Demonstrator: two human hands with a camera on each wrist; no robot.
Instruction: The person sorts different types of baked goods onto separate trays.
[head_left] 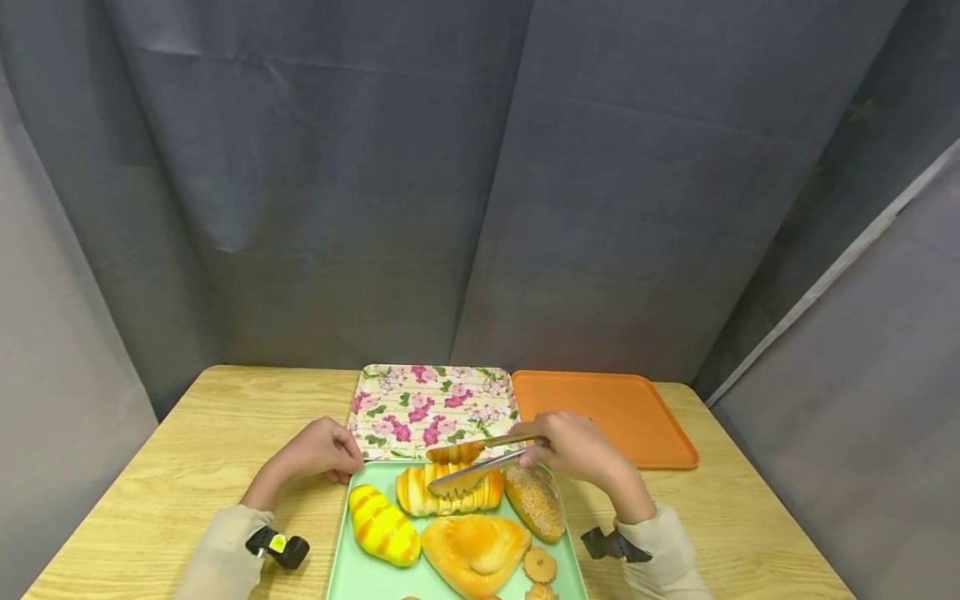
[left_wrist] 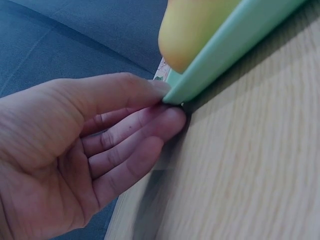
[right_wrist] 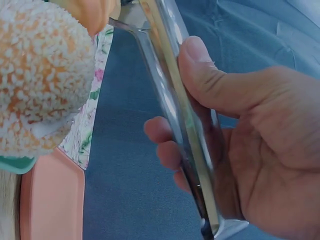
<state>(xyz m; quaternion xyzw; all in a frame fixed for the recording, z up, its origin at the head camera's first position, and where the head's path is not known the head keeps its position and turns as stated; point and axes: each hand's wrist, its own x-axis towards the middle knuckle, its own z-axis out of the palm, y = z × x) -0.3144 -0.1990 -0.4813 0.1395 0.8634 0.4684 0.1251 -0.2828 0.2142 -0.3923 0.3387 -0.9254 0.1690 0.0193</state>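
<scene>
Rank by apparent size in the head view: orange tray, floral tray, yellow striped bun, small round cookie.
Largest to smallest:
1. Orange plastic tray and floral patterned tray, look alike
2. Yellow striped bun
3. Small round cookie

Wooden table (head_left: pixel 150 467) — grey cloth curtains (head_left: pixel 480 183) hang behind.

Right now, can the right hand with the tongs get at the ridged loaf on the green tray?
Probably yes. The right hand holds the tongs with their tips open right over the ridged loaf on the green tray, and nothing lies between them.
</scene>
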